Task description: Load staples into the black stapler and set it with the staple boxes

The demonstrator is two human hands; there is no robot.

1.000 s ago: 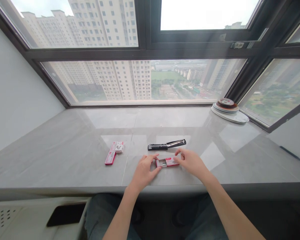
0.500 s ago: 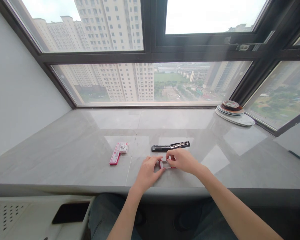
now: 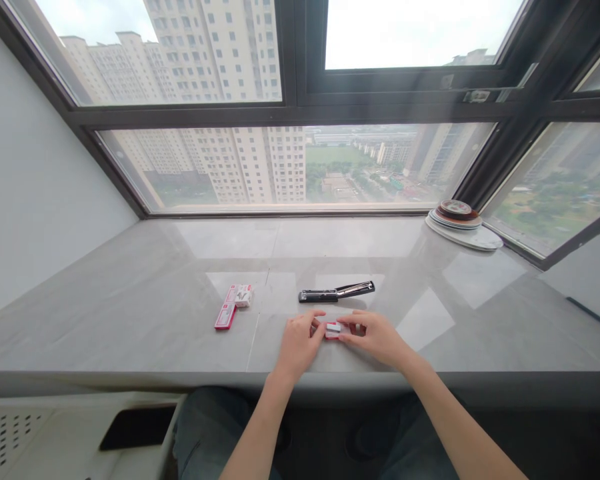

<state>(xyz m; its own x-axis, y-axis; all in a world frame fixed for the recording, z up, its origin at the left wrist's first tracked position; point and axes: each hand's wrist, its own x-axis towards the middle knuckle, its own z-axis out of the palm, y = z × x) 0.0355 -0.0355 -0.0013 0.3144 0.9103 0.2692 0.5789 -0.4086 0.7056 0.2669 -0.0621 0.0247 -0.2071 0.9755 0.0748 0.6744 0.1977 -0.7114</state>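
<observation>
A small red-and-white staple box (image 3: pixel 333 335) lies on the counter between my hands. A pale grey block, looking like a row of staples (image 3: pixel 333 327), shows at its top. My left hand (image 3: pixel 300 340) grips the box's left end between thumb and fingers. Thumb and fingertips of my right hand (image 3: pixel 373 337) close on the right end. Just beyond my hands lies a black stapler (image 3: pixel 320 295), its magazine arm swung up at a slant to the right. To the left, two flat pink-and-white boxes (image 3: pixel 225 316) lie in line, with a white box (image 3: pixel 243 295) beside them.
A stack of plates (image 3: pixel 463 230) stands on the counter (image 3: pixel 145 300) at the back right, by the window. Below the front edge, at left, a white plastic seat (image 3: pixel 70 433) carries a dark flat phone-like object (image 3: pixel 137 428).
My right hand has come down from above the box and shifted right, now gripping its right end. The grey block now shows at the box. My view has turned slightly right.
</observation>
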